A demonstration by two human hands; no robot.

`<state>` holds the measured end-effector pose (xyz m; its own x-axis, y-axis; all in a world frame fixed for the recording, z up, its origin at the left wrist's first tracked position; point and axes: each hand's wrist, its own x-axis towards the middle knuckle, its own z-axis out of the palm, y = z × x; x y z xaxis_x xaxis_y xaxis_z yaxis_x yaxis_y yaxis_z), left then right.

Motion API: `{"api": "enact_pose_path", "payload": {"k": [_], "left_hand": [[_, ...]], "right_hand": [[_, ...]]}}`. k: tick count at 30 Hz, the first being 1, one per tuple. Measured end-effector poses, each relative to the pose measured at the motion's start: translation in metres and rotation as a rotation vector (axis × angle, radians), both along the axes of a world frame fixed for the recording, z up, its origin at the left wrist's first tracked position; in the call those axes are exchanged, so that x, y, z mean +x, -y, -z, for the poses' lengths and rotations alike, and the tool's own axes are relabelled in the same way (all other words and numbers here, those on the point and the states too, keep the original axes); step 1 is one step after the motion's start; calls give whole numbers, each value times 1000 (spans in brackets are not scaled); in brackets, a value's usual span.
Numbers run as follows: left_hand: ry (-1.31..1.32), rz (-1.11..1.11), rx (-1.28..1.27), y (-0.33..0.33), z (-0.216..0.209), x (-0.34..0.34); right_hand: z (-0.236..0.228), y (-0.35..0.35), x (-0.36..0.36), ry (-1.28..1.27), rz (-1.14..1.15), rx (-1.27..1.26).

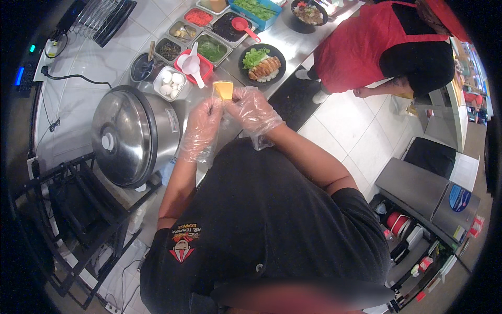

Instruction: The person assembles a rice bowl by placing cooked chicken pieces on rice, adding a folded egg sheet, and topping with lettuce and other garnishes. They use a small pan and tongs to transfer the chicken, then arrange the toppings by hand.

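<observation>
Both my hands wear clear plastic gloves and meet in front of my chest, over the counter's edge. A small flat yellow piece [224, 90], pale along its top edge, sticks up between my fingers; its kind I cannot make out. My left hand [202, 123] pinches it from the left, my right hand [255, 109] from the right. Just beyond my right hand stands a black bowl [283, 64] of rice, lettuce [256, 56] and sliced browned cutlet [265, 69]. White eggs [177, 78] fill a tub to the left of my hands.
A big steel rice cooker [125, 137] stands at left. Behind the eggs are a red tub [205, 72] with a white scoop [191, 64] and several steel food pans [213, 49]. Another filled bowl [309, 14] sits farther off. A co-worker in a red apron [355, 47] stands at right.
</observation>
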<state>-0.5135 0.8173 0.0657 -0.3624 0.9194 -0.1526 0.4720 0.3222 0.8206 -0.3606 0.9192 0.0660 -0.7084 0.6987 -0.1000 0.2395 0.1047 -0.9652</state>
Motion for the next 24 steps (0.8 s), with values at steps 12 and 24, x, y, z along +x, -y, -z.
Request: {"api": "enact_pose_path", "payload": {"k": [12, 24], "left_hand": [[437, 89, -46, 10, -2, -30], [378, 153, -89, 5, -10, -31]], "right_hand": [[22, -11, -1, 42, -77, -299], [6, -2, -3, -22, -122, -511]]}}
